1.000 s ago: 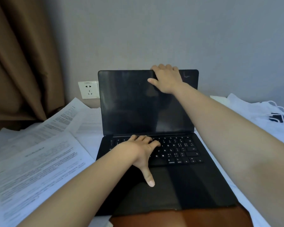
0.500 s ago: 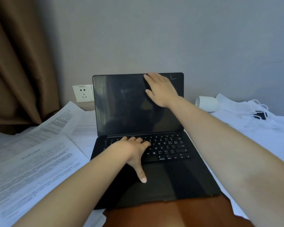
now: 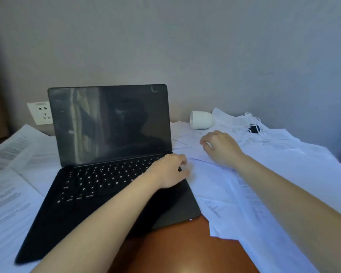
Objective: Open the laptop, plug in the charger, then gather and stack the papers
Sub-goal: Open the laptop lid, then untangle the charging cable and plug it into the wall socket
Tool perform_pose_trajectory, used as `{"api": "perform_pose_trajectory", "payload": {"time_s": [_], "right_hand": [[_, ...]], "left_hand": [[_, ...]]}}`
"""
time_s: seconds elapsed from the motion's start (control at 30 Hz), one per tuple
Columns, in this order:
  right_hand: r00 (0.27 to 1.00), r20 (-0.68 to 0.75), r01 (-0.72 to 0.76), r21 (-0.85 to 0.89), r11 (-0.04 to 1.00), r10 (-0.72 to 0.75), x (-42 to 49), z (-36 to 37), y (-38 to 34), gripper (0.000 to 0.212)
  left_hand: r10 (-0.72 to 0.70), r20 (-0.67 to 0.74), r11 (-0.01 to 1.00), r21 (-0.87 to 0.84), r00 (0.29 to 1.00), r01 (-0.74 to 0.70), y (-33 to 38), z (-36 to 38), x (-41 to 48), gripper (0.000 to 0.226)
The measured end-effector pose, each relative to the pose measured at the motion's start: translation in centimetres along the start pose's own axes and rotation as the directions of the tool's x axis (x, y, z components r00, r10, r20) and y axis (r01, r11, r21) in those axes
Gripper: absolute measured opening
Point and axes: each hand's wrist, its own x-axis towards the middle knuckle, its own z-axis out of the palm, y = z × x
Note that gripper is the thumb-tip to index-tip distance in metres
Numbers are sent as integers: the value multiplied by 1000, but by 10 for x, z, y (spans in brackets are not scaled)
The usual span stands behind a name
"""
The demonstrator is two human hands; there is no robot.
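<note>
The black laptop (image 3: 106,154) stands open on the table, its screen dark and upright. My left hand (image 3: 168,170) rests on the right side of the keyboard deck, fingers loosely curled at the laptop's right edge. My right hand (image 3: 220,147) hovers over the white papers (image 3: 283,174) to the right of the laptop, fingers loosely curled and holding nothing. The charger (image 3: 253,128), a black plug with a white cable, lies on the papers at the back right, beyond my right hand. More printed papers (image 3: 10,174) spread out to the left of the laptop.
A white wall socket (image 3: 40,113) sits on the wall behind the laptop's left corner. A white cylindrical object (image 3: 201,120) lies on its side at the back, between laptop and charger. Bare brown tabletop (image 3: 185,249) shows at the front.
My right hand has left the top of the laptop screen and moved down to the right over the papers. My left hand slid from the keyboard's middle to its right edge. The view turned right.
</note>
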Motion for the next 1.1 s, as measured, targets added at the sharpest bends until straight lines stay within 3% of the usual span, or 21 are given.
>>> {"api": "perform_pose_trajectory", "payload": {"time_s": [0.13, 0.23, 0.33, 0.4, 0.57, 0.7, 0.77, 0.83, 0.93, 1.1], "right_hand": [[990, -10, -142, 37, 989, 142, -26, 15, 60, 26], [966, -52, -251, 78, 965, 255, -37, 22, 91, 41], [937, 77, -349, 155, 924, 341, -38, 34, 110, 58], [921, 147, -382, 151, 912, 362, -36, 42, 117, 51], [943, 18, -332, 116, 936, 333, -35, 43, 117, 21], [982, 104, -175, 181, 968, 158, -45, 30, 94, 18], [989, 110, -122, 241, 963, 98, -51, 21, 81, 18], [994, 54, -110, 271, 956, 99, -54, 12, 74, 20], [984, -53, -151, 254, 955, 169, -54, 3, 68, 25], [925, -339, -166, 44, 985, 171, -49, 11, 67, 26]], "left_hand": [[28, -72, 995, -91, 997, -35, 35, 41, 35, 31], [42, -179, 996, -73, 983, -56, 54, 59, 62, 31], [12, -242, 1000, -2, 970, -13, 71, 73, 89, 31], [-8, -266, 1000, 2, 964, 9, 81, 81, 100, 33], [35, -248, 999, -6, 968, -37, 81, 90, 111, 36], [27, -372, 997, -58, 928, -53, 75, 89, 109, 50], [72, -396, 996, -24, 916, -88, 74, 89, 109, 39], [68, -404, 995, -35, 912, -89, 74, 88, 107, 26], [33, -504, 992, -88, 863, -90, 73, 81, 103, 33], [-52, -591, 973, -213, 805, -93, 67, 76, 98, 19]]}}
